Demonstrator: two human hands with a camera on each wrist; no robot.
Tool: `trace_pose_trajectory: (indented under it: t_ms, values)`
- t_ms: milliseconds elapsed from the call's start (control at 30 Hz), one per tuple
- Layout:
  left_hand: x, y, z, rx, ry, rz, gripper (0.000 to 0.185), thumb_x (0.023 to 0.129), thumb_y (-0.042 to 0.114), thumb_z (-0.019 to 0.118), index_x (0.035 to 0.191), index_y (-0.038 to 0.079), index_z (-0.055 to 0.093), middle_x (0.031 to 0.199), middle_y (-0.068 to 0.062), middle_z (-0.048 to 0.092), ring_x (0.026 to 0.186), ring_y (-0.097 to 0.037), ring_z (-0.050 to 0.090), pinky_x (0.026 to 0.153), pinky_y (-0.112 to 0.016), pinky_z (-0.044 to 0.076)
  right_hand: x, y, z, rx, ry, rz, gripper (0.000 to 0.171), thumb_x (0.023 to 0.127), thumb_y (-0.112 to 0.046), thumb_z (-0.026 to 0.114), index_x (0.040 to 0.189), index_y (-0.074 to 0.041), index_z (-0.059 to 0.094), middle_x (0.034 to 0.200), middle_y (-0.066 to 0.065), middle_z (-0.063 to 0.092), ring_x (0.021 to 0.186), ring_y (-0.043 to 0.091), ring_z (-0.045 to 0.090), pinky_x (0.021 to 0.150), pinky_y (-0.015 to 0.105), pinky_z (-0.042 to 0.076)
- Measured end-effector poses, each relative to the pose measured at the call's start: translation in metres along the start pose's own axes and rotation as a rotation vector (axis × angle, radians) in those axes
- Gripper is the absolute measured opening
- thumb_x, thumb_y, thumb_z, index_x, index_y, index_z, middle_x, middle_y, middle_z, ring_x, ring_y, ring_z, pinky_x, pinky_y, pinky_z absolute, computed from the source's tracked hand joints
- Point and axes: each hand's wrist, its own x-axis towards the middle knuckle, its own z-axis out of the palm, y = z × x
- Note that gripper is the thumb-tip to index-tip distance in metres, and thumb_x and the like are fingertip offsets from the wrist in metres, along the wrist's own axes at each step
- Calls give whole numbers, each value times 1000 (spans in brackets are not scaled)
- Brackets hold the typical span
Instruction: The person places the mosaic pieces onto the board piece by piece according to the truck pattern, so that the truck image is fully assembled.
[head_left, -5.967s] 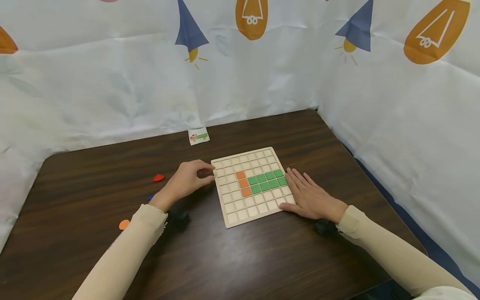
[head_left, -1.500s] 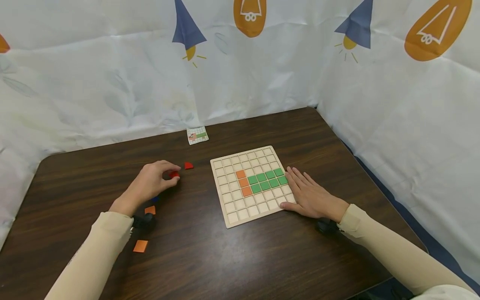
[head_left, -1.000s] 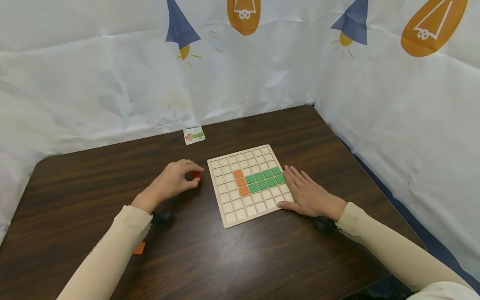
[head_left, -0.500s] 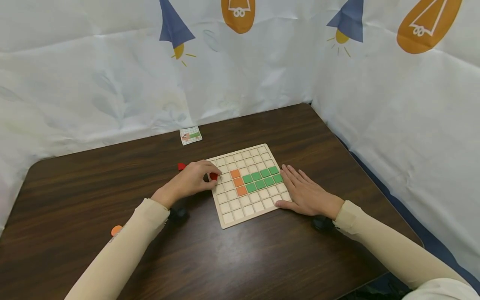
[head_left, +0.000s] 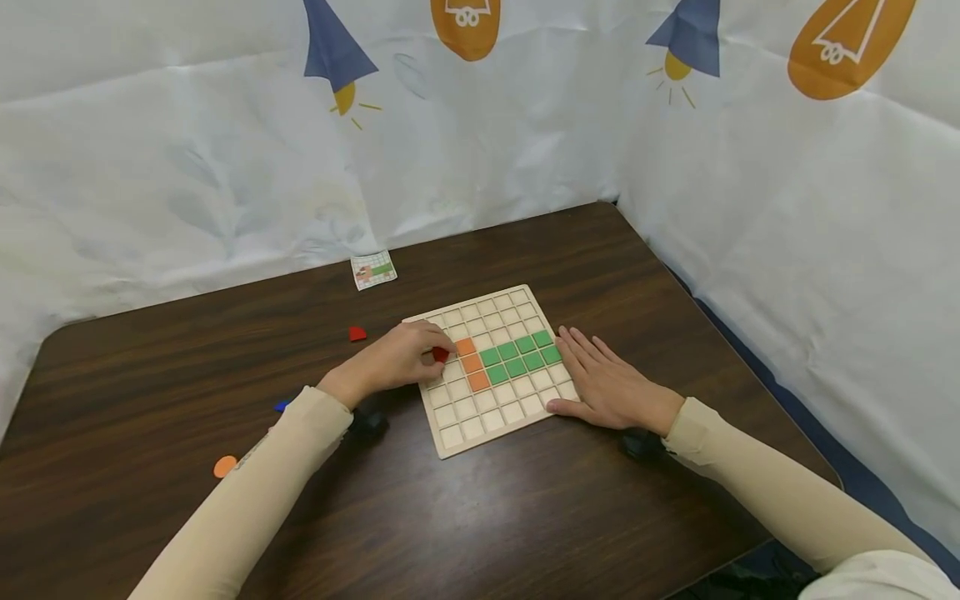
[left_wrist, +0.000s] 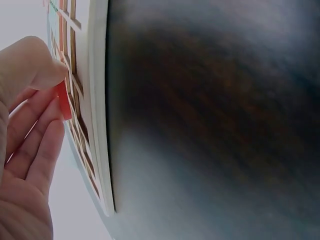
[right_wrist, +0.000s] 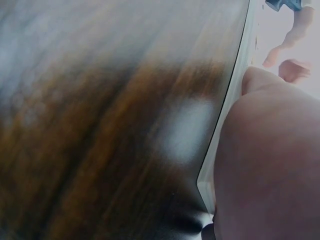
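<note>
A square wooden grid board (head_left: pixel 480 417) lies on the table, with green tiles (head_left: pixel 515 367) in two rows and a column of orange tiles (head_left: pixel 471 363) at their left end. My left hand (head_left: pixel 397 358) is over the board's left side, pinching a red tile (head_left: pixel 440 355) between thumb and fingers. In the left wrist view that red tile (left_wrist: pixel 64 101) sits at the grid's ridges, left of the orange column. My right hand (head_left: pixel 611 387) lies flat with straight fingers along the board's right edge, its thumb on the near right corner.
A small printed card (head_left: pixel 373 270) lies at the table's back edge. Left of the board are another red piece (head_left: pixel 357 333), a blue piece (head_left: pixel 282 406) and an orange round piece (head_left: pixel 225 466). The left sleeve hides part of the table (head_left: pixel 480 542).
My left hand picked up a red tile from the table's left and carried it right, onto the board's left side. My right hand has stayed at the board's right edge.
</note>
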Motion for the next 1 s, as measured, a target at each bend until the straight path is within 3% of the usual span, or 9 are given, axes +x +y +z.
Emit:
trace_pose_trajectory:
  t_ms: [200,1000]
  values:
    - [4,2,1,5,-19,23,27,89,5,70,115,8,77,114,-5,74,102,-19,63,91,-38,56,0,-1,-1,-6,15,-9,103,100,-73,41,166,-2,6,175,18,3,164,37,7,131,60,18]
    - [6,0,1,-7,-38,45,30,87,0,70,114,10,79,116,-5,75,103,-17,63,86,-32,53,0,1,0,-11,4,6,102,100,-73,40,166,-4,5,176,16,1,165,34,5,131,59,17]
